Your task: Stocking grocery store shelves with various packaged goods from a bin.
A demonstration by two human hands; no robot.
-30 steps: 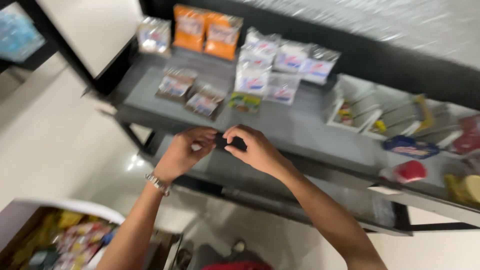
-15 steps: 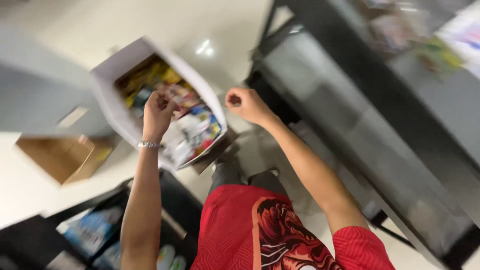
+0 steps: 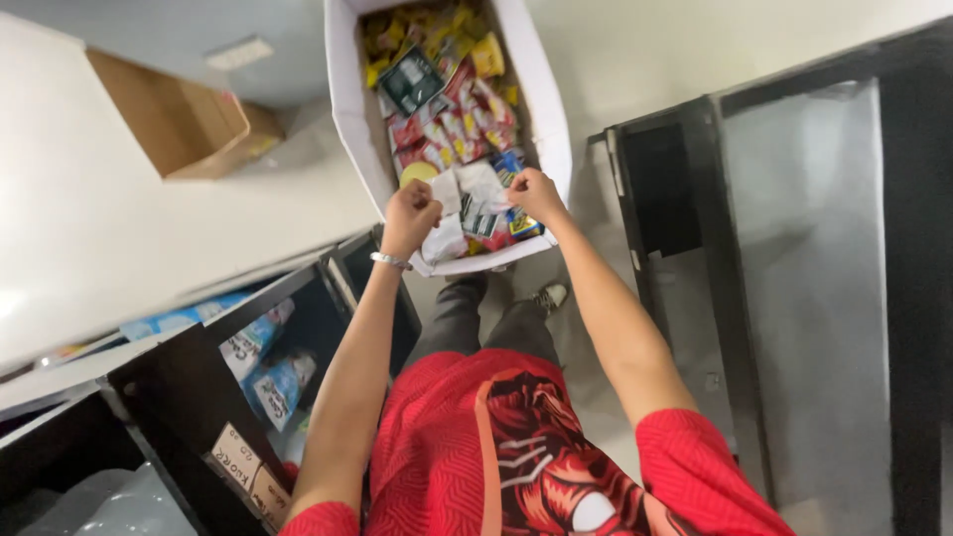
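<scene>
Below, both hands' fingers, left hand and right hand, pinch white sachets inside the snack-filled white box.

A red short-sleeved shirt with a printed front design was worn, with grey trousers and a silver bracelet at the left wrist.

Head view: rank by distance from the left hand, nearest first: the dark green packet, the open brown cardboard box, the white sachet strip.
1. White sachet strip, in the left hand's grip, at the white carton's near end.
2. Dark green packet, deeper in the carton.
3. Open brown cardboard box, far left on the floor.
</scene>
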